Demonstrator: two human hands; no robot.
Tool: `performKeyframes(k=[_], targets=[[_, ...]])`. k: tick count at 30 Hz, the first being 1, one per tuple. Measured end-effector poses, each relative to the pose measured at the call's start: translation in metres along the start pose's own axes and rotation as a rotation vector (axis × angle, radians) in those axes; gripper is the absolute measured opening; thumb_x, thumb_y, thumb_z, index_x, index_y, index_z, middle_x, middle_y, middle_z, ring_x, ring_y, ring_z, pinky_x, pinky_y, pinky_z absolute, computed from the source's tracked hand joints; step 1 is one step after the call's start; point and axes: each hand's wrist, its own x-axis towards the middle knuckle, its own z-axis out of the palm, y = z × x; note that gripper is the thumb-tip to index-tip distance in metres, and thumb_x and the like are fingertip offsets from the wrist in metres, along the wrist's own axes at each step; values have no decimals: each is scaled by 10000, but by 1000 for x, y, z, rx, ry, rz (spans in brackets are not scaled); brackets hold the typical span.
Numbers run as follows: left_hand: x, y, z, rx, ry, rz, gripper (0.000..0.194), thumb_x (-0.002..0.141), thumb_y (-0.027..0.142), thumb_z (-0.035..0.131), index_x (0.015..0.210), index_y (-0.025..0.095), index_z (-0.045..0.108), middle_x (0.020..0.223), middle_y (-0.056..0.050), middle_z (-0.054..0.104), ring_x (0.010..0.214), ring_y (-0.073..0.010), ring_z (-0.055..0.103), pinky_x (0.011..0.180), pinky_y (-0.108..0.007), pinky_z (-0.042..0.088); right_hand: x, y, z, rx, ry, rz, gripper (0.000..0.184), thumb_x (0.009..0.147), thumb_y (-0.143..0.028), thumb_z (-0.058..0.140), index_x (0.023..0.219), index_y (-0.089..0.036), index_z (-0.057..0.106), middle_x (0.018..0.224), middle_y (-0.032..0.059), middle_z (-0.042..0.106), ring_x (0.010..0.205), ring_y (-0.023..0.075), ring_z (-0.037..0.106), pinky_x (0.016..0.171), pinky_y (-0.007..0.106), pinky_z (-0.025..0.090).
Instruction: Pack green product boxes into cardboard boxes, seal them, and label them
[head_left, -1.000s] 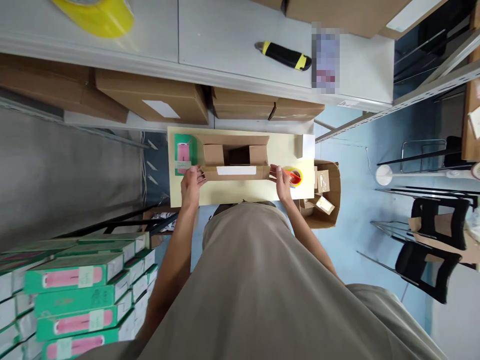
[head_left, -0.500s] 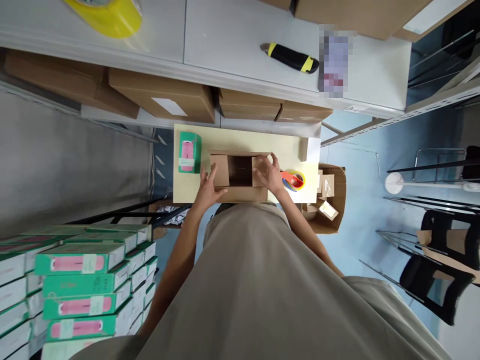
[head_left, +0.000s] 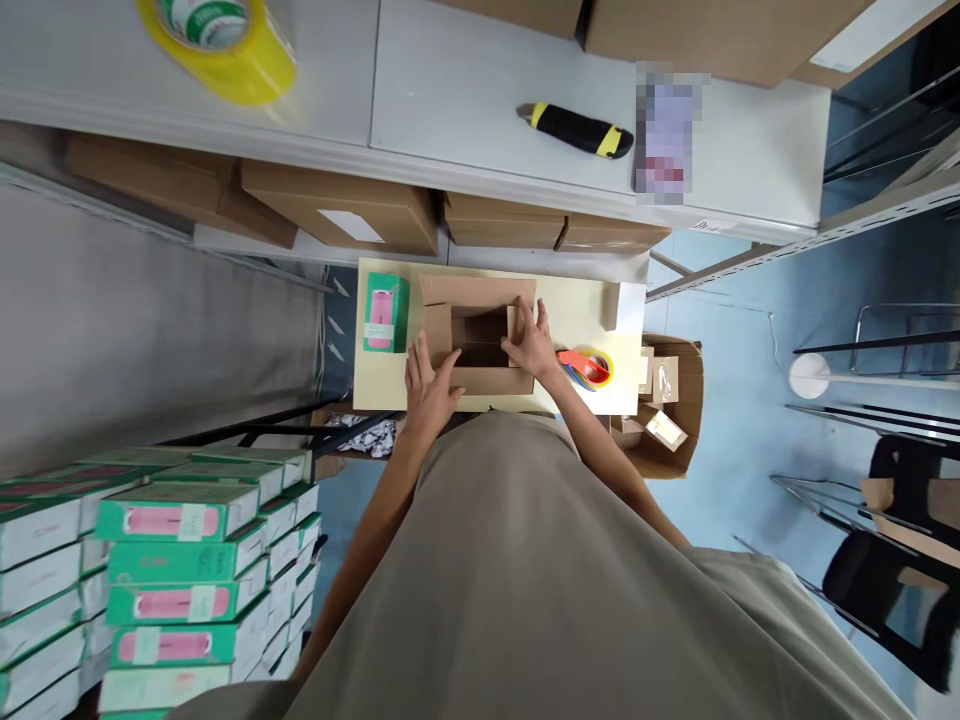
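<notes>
An open cardboard box (head_left: 491,380) stands on the pale yellow tabletop, its flaps raised and its dark inside showing. My left hand (head_left: 431,392) is at the box's left front corner, open, with fingers and thumb apart. Over the box's right end flap is my right hand (head_left: 531,345), its fingers spread and its thumb toward the opening; it covers part of that flap. To the left of the box lies a green box with a pink bottle picture (head_left: 384,312). Right of my right hand sits an orange tape dispenser (head_left: 585,368) with a yellow roll.
A small white box (head_left: 626,306) stands at the table's (head_left: 559,310) right end. On the grey shelf (head_left: 442,80) lie a utility knife (head_left: 577,128) and a yellow tape roll (head_left: 259,65). Green boxes (head_left: 172,555) are stacked at lower left. A carton of boxes (head_left: 686,400) stands right.
My hands have left the ends of the front flap and moved inward to the box. That flap now lies lower toward me, and the back flap has tipped backward.
</notes>
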Motion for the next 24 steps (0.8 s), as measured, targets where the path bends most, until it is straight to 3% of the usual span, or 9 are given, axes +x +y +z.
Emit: performKeyframes(k=[4, 7, 9, 12, 16, 19, 24], targets=[[-7, -12, -9, -10, 124, -105, 1007, 846, 405, 998, 1716, 298, 503, 1968, -190, -19, 1812, -536, 16, 1423, -776, 217, -17, 16, -15, 195, 82, 14, 835, 1001, -559, 696, 1730, -214, 477, 1831, 209, 440, 1715, 380, 427, 1329, 613, 489], [-3, -24, -11, -29, 175, -208, 1064, 806, 458, 1029, 1707, 235, 508, 1945, -259, 12, 1806, -557, 8, 1428, -766, 198, -33, 32, -27, 344, 158, 109, 732, 1030, -709, 589, 1539, -185, 623, 1630, 241, 658, 1437, 363, 689, 1172, 548, 606], [1, -30, -11, -48, 169, -251, 1019, 812, 477, 1019, 1677, 206, 554, 1931, -275, 72, 1801, -566, 27, 1435, -749, 199, -43, 43, -35, 401, 165, 161, 717, 1007, -798, 562, 1353, -183, 692, 1415, 233, 783, 1230, 348, 766, 1048, 508, 647], [6, -33, -12, -77, 187, -256, 893, 838, 482, 983, 1609, 197, 634, 1890, -263, 241, 1791, -552, 115, 1449, -709, 213, -56, 55, -44, 437, 122, 174, 691, 945, -883, 587, 1082, -216, 703, 1101, 160, 835, 1029, 316, 765, 921, 456, 645], [8, -26, -17, -99, 244, -230, 689, 909, 376, 872, 1554, 225, 683, 1699, -218, 545, 1705, -486, 371, 1446, -669, 275, -68, 60, -47, 430, 32, 155, 644, 941, -898, 587, 809, -268, 568, 800, 41, 693, 822, 247, 665, 800, 398, 599], [3, -13, -15, -109, 230, -223, 598, 934, 294, 781, 1523, 224, 708, 1616, -192, 629, 1624, -443, 484, 1428, -635, 339, -69, 58, -43, 433, -2, 144, 625, 974, -871, 550, 774, -280, 505, 753, 14, 603, 764, 217, 588, 748, 376, 562], [-29, 9, -5, -94, 258, -266, 539, 952, 270, 718, 1489, 234, 734, 1623, -157, 652, 1603, -413, 497, 1419, -621, 356, -59, 53, -37, 409, 22, 148, 598, 1003, -851, 511, 821, -281, 504, 766, 13, 601, 800, 226, 580, 802, 389, 558]])
